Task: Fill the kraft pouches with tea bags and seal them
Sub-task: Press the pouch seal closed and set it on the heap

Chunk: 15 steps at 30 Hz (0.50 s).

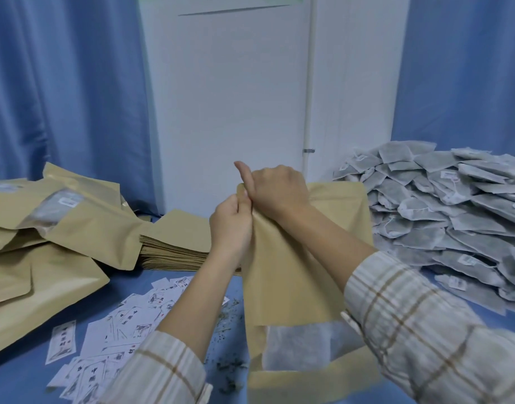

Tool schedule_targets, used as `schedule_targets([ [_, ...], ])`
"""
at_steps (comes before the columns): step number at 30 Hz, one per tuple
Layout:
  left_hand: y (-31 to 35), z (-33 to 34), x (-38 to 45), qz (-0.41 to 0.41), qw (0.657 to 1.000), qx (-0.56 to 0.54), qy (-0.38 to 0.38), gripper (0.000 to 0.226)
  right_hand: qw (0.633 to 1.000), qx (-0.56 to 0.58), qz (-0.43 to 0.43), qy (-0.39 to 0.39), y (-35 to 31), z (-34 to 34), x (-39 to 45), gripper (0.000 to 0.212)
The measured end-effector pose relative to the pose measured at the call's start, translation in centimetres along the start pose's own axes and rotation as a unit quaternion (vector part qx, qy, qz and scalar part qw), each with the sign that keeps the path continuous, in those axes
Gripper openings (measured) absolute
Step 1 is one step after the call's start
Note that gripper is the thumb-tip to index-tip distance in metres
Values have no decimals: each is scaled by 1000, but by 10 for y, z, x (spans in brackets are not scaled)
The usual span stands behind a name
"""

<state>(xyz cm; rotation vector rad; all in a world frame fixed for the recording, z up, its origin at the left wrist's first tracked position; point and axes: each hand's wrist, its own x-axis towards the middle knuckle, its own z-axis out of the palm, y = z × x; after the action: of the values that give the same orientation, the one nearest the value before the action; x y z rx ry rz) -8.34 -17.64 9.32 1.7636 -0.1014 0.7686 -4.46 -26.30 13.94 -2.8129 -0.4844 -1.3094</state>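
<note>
Both hands work the top edge of one kraft pouch (291, 275) standing upright at table centre: left hand (231, 225) has its fingers curled, pinching the pouch's top-left corner; right hand (275, 189) grips the same top edge from behind, fingers folded over it, thumb sticking up. Pouch window (301, 345) faces the camera low down, pale tea bags visible through it. Plaid sleeves (425, 330) cover both forearms. Near left on the blue table (23, 380): scattered small printed labels (119, 325), plus loose tea crumbs (227, 316) next to the pouch base. Left of the hands, a flat stack of empty pouches (174, 243); further left, a heap of bulging filled pouches (46, 228), one showing its window. Right side, well apart from the held pouch's base: big pile of grey tea bags (454, 217) with tags and strings. Behind everything: white door (227, 97) flanked by blue curtains (61, 83).
</note>
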Motion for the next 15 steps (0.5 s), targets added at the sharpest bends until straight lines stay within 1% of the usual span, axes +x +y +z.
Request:
schedule_targets([
  [2,-3,-4,1,12,1000,24,8,47,999,45,28,3,-5,3,2,64],
  [3,-3,-4,1,11,1000,21,11,47,998,59,35,4,-8,2,3,65],
  [4,-4,-5,1,-3,1000,-6,10,47,998,57,30,3,-10,2,4,65],
  [6,-2,-5,1,-70,989,-129,-18,42,999,35,11,20,-9,5,4,61],
  [7,-2,-7,1,-105,975,-189,-50,37,999,34,16,31,-6,4,4,59],
  [8,-3,-9,-1,-118,965,-217,-93,28,998,45,30,41,-2,4,4,59],
  [9,-5,-11,-5,-114,962,-203,-145,22,995,58,51,58,1,2,5,60],
  [11,-12,-16,-13,-119,951,-145,-246,41,986,85,94,112,6,-2,8,62],
  [12,-14,-18,-16,-128,943,-135,-277,44,979,110,117,128,10,-5,10,63],
  [13,-15,-19,-18,-132,939,-134,-289,38,970,146,138,135,13,-9,12,64],
  [15,-10,-21,-15,-112,952,-110,-263,17,951,227,161,136,22,-17,13,67],
])
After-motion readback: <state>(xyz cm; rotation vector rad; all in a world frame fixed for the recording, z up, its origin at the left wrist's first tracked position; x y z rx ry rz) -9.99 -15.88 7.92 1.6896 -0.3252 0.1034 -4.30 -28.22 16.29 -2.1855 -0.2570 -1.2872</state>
